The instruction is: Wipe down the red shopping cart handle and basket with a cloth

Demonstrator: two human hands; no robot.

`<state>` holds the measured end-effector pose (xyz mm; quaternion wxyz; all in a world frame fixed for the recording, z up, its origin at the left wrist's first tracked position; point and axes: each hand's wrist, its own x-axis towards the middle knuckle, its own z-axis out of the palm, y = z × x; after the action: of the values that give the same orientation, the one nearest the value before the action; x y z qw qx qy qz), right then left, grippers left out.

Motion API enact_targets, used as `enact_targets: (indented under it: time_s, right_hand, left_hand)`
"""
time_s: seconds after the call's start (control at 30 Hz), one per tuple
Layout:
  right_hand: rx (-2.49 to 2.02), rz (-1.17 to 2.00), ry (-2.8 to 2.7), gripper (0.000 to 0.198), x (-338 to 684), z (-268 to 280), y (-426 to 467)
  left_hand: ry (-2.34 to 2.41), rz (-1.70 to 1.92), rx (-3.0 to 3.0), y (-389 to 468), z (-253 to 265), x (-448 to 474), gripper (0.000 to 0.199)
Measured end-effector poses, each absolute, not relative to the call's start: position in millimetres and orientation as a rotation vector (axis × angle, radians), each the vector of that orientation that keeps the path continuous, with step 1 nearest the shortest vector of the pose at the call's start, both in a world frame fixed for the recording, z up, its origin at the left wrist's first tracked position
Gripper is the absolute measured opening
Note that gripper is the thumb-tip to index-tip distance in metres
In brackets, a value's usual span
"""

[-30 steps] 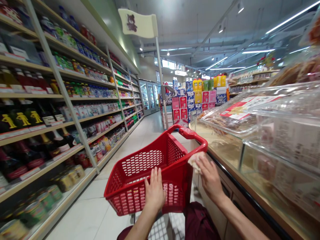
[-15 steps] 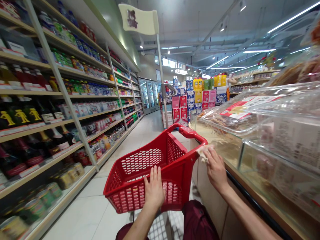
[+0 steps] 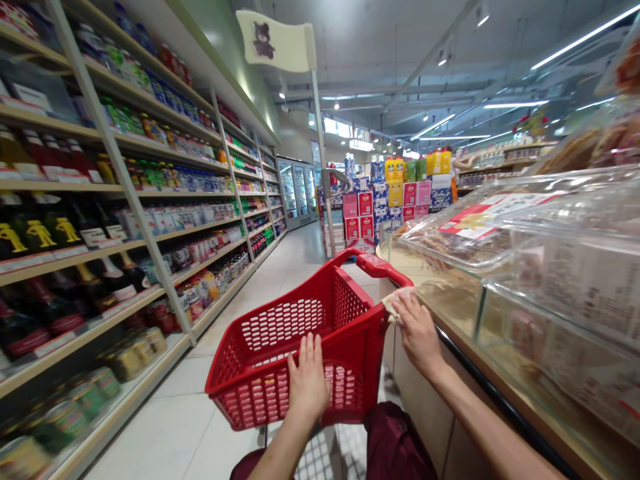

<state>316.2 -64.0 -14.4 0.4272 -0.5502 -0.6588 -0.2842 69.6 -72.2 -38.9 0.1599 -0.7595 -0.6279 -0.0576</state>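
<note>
A red plastic shopping cart (image 3: 250, 407) with a perforated basket stands in front of my knees. My left hand (image 3: 309, 380) lies on the near side wall of the basket, fingers stretched out over the rim, gripping nothing. Under the fingers of my right hand (image 3: 417, 333) is a crumpled whitish cloth (image 3: 391, 307), pressed against the red frame close to the cart's handle (image 3: 383, 267). Those fingers are bent over the cloth and hide part of it. A pole with a cream bear flag (image 3: 275, 43) rises beyond the handle.
Shelves (image 3: 95, 252) of bottles and cans line the left side. Close on the right is a counter with clear plastic food packs (image 3: 480, 227) and a black rail (image 3: 480, 373). Stacked cartons (image 3: 360, 213) stand ahead, with a person (image 3: 456, 173) beyond; glass-door fridges (image 3: 297, 190) are farther back.
My right hand has slid a little to the left with the cloth, along the cart's frame by the handle. My left hand stays in place on the basket.
</note>
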Motion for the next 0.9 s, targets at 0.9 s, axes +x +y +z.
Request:
enact_targets:
  time_s: [0.9]
  right_hand:
    - [-1.409, -0.716, -1.663, 0.038, 324.3, -3.1, -54.5]
  left_hand:
    - [-1.767, -0.183, -2.165, -71.2, -41.9, 69.4, 0.074]
